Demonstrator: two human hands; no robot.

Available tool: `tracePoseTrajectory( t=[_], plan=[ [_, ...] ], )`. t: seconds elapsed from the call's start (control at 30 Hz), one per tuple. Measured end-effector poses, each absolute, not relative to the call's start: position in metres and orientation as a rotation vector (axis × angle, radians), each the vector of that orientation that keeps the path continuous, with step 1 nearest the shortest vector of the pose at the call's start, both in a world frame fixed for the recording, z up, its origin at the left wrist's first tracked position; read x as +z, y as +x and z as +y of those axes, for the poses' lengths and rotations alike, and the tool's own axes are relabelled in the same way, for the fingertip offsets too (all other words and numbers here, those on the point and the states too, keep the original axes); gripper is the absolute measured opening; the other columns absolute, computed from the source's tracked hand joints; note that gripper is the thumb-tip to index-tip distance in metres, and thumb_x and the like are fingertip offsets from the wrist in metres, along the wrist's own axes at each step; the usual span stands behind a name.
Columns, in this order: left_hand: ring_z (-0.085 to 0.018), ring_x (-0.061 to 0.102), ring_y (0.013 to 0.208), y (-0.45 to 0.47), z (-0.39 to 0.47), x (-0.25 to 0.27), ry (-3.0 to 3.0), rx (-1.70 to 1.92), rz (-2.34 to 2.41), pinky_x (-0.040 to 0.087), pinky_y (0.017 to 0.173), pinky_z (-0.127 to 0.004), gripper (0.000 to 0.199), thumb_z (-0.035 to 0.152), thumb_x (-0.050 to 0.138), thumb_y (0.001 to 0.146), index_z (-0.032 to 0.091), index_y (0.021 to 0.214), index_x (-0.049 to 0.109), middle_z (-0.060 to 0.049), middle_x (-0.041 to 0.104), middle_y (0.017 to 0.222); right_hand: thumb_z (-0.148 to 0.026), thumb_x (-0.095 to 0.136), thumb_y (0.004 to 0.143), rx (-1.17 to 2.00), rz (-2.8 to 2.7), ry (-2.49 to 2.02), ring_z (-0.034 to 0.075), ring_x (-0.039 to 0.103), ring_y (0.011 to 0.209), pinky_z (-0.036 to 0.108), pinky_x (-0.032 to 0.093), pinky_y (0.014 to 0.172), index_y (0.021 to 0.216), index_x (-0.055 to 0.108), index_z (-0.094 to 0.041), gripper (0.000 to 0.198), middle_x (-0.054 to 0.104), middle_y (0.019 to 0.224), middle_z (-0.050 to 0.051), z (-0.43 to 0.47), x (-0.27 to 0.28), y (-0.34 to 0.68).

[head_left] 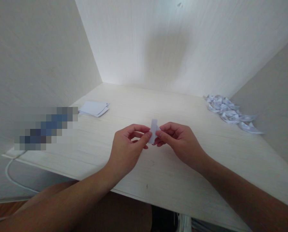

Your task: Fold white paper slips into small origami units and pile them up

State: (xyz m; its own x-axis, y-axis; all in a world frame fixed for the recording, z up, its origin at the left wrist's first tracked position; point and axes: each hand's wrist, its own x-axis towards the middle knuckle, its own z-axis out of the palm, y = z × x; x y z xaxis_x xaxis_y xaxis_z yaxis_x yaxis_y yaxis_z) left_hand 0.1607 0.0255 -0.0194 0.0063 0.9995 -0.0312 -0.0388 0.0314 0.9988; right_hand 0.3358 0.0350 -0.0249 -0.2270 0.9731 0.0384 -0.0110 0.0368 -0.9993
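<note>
A small folded piece of white paper [153, 129] is held between my two hands, above the middle of the desk. My left hand [130, 143] pinches its left edge between thumb and fingers. On the other side, my right hand [176, 138] grips the paper with thumb on top and fingers curled behind. One narrow strip of the paper points up and away from me, and a smaller angled flap shows beside the right thumb. The fingertips cover part of the folds.
A stack of white paper sheets [94, 108] lies at the back left of the pale wooden desk [134, 100]. Several folded white paper pieces [227, 111] are piled along the right wall. A blurred-out object [47, 129] is at left, near a white cable [7, 172]. Walls enclose three sides.
</note>
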Motion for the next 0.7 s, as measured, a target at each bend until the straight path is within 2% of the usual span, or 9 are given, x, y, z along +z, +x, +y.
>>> tracePoseTrajectory(
  t=[0.23,0.47,0.7],
  plan=[
    [-0.015,0.066,0.065,0.17,0.017,-0.021,1.199,1.292,1.277,0.056,0.059,-0.027,0.011,0.025,0.084,0.075,0.02,0.083,0.079,-0.003,0.074,0.085,-0.047,0.088,0.074,1.283,-1.312,-1.073,0.017,0.073,0.067,0.035,0.064,0.069,0.077,0.072,-0.019,0.032,0.077,0.073,0.004,0.032,-0.026,0.334],
    [-0.017,0.071,0.079,0.172,0.014,-0.028,1.211,1.325,1.255,0.059,0.067,-0.027,0.011,0.026,0.083,0.078,0.023,0.089,0.081,-0.005,0.075,0.107,-0.046,0.09,0.073,1.215,-1.295,-1.105,0.019,0.075,0.069,0.034,0.063,0.067,0.074,0.072,-0.02,0.032,0.078,0.073,0.005,0.032,-0.027,0.334],
    [-0.018,0.068,0.089,0.168,0.017,-0.026,1.213,1.296,1.228,0.055,0.074,-0.027,0.013,0.029,0.083,0.078,0.019,0.079,0.075,-0.004,0.072,0.094,-0.048,0.088,0.074,1.262,-1.348,-1.087,0.018,0.074,0.071,0.034,0.063,0.069,0.077,0.074,-0.02,0.032,0.078,0.076,0.005,0.033,-0.026,0.335]
  ],
)
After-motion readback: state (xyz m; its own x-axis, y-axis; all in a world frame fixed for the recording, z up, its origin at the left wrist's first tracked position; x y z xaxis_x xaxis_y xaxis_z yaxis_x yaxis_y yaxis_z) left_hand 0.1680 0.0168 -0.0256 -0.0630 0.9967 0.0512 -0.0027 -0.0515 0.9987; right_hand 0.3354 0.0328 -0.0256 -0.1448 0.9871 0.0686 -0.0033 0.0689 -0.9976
